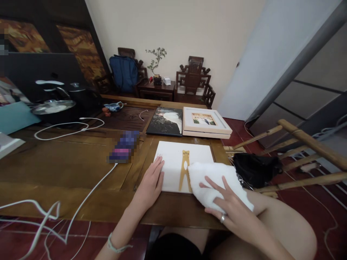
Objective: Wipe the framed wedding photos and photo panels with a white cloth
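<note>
A white flat panel lies on the wooden table in front of me. Down its middle runs a gold, A-shaped piece with a small oval opening. My left hand rests on the panel's left edge, fingers stretched out and flat. On the right, my right hand, with a ring on one finger, holds a fluffy white cloth, a fold of it tucked by the thumb. The cloth covers the panel's lower right corner and hangs past it toward my leg.
Beyond the panel lie a dark photo print and a white picture frame. A phone with a white cable is at left. A lidded pan stands farther back; a bamboo chair is at right.
</note>
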### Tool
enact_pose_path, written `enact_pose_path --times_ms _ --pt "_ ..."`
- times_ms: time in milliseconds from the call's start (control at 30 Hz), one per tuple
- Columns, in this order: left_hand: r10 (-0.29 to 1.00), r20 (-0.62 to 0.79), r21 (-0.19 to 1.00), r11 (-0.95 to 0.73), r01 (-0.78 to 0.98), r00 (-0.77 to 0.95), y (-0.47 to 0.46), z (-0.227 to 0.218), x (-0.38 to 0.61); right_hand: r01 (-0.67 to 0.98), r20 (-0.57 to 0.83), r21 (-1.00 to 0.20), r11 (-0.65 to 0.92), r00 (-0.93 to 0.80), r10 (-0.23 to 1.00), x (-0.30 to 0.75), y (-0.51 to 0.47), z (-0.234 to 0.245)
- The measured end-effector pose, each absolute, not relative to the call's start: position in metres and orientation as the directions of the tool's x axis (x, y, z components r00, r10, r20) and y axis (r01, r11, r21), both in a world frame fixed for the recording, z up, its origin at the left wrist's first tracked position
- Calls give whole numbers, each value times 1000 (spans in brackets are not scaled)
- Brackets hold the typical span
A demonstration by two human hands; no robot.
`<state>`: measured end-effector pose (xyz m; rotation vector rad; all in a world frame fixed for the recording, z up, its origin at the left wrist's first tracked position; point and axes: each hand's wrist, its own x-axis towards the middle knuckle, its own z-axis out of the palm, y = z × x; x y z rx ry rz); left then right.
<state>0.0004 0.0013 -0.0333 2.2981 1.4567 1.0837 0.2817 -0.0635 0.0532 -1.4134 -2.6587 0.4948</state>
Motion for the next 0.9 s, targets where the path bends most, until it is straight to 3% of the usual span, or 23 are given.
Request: enact_pose_path --times_ms 433,700,900 --pt "856 456 529 -482 698 245 1 -29 1 847 69 -286 449 -449 891 272 86 51" --pt "859 454 537 -477 696 238 0 -30 1 813 7 -267 517 -535 845 271 -13 45" --pt "853 466 538 -484 691 235 1 -32 0 781 -144 -385 492 -577 804 275 -82 66"
